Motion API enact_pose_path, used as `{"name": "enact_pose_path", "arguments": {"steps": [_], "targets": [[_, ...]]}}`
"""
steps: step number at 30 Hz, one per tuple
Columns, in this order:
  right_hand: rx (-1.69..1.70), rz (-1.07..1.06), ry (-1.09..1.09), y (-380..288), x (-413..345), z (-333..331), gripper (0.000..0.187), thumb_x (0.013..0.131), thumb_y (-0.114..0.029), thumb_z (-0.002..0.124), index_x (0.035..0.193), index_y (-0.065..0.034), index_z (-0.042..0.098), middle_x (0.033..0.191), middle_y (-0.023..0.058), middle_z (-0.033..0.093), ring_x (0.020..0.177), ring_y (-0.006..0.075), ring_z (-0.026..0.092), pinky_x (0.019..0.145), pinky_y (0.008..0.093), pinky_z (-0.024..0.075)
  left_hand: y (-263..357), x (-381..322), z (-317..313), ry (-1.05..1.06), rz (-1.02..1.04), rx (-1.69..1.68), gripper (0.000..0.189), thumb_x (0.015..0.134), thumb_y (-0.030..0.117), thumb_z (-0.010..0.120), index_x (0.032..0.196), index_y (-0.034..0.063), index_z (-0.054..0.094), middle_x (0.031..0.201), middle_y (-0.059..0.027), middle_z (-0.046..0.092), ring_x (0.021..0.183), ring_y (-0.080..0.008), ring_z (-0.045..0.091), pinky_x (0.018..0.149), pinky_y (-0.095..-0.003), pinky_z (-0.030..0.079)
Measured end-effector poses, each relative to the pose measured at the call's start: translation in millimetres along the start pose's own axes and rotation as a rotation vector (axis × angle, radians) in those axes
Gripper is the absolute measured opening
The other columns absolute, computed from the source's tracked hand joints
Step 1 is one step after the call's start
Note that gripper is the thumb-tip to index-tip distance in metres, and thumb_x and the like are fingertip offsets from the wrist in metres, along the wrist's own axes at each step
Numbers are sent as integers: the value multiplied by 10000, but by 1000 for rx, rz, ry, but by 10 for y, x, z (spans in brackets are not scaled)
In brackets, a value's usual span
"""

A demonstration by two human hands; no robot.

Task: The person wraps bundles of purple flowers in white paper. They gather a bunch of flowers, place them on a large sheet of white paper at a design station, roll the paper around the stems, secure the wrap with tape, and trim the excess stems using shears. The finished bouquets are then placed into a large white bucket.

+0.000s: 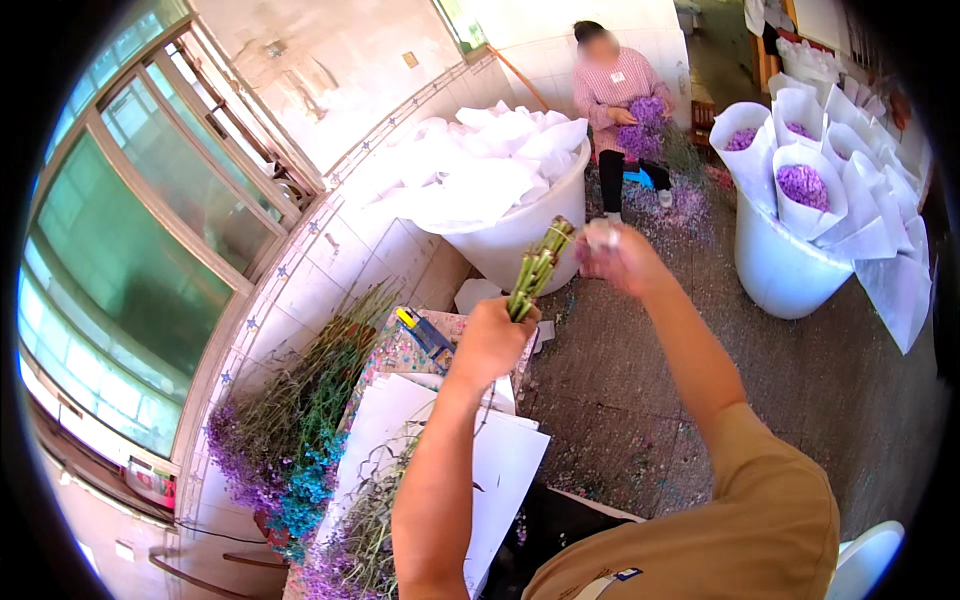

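Note:
My left hand (495,339) grips a bundle of green flower stems (534,274), its cut ends pointing up and away from me. A thin band seems to circle the stems near those ends. Purple flower heads (349,559) and wispy stalks lie below my left forearm, over white paper sheets (502,465); whether they belong to this bundle is hidden by the arm. Just right of the cut ends is my right hand (619,256), blurred, fingers curled, with something whitish at the fingers. I cannot make out whether it holds anything.
A speckled table (405,341) carries a blue-and-yellow box (426,334) and purple and turquoise flowers (300,450). Beyond stand a white tub of paper wraps (510,236) and another tub (787,262) with wrapped purple bouquets (802,187). A seated person (619,82) holds purple flowers (641,127).

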State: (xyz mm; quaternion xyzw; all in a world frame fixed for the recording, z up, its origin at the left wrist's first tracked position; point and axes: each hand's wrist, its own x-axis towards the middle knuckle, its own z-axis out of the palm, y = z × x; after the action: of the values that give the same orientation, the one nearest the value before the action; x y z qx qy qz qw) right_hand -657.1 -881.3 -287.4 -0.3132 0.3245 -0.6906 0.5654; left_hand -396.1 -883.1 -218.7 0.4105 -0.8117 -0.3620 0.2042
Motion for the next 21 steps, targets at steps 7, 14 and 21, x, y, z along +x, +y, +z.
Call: {"name": "enact_pose_path", "arguments": {"steps": [7, 14, 21], "targets": [[319, -556, -293, -955, 40, 20, 275, 902, -159, 618, 718, -116, 418, 708, 34, 467, 661, 206, 510, 718, 378, 493, -10, 40, 28, 98, -6, 35, 160, 885, 129, 652, 936, -13, 704, 765, -193, 691, 743, -285, 682, 729, -410, 512], [-461, -364, -22, -81, -419, 339, 243, 928, -147, 709, 1147, -61, 648, 751, -10, 549, 552, 72, 495, 496, 239, 387, -16, 32, 8, 55, -46, 83, 197, 895, 171, 658, 971, -4, 707, 820, -229, 695, 782, -349, 689, 752, -430, 515], [-520, -221, -196, -412, -182, 208, 98, 928, -104, 703, 988, -33, 734, 690, 33, 630, 484, 58, 471, 448, 222, 345, -17, 20, 38, 58, -39, 107, 216, 905, 202, 653, 965, -1, 697, 850, -250, 692, 829, -400, 690, 768, -455, 515]]}}
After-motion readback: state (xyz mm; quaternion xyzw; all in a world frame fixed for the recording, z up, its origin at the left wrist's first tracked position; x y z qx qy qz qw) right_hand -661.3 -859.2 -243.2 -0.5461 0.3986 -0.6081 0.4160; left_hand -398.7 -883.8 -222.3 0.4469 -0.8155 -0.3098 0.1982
